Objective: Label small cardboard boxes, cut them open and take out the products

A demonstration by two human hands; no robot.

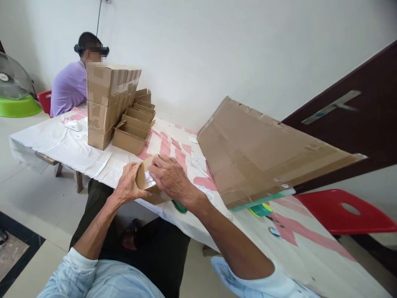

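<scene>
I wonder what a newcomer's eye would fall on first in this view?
Probably the large piece of cardboard, slanting right of centre above the table. Next, near the middle, the left hand holds a small carton, with the right hand against it. Taped boxes stand stacked beyond, to the left.

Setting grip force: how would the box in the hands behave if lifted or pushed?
The box is probably fairly stiff: its cardboard edges look straight in the left hand. Its flat sides suggest sliding rather than rolling. The shiny patch may be slicker than bare cardboard. Weight unclear; contents hidden.
</scene>
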